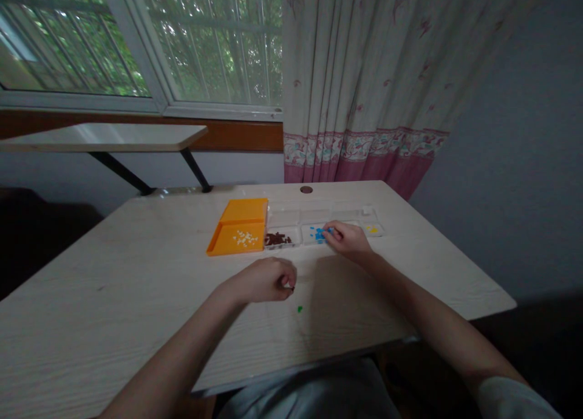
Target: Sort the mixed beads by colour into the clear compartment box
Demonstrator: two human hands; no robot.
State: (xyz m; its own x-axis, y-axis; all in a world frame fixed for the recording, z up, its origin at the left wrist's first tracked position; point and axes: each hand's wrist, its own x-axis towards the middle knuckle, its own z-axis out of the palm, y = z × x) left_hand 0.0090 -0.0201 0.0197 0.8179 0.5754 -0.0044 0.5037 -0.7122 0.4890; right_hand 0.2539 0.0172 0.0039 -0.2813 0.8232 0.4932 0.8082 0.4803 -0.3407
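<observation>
My left hand (266, 280) rests on the wooden table (136, 297) with its fingers curled shut; something small and dark seems pinched at the fingertips. A tiny green bead (299, 309) lies on the table just below it. My right hand (347, 239) reaches to a clear compartment tray (339, 215), fingertips in the section with blue beads (315, 232). Whether it holds a bead is unclear. Beside that section are dark brown beads (277, 239) and, further right, yellow beads (372, 229).
An orange tray (228, 240) with white beads (246, 238) stands left of the clear tray. A round cable hole (306, 189) is near the table's far edge. Behind are a folding shelf (104, 136), a window and a curtain (364, 79).
</observation>
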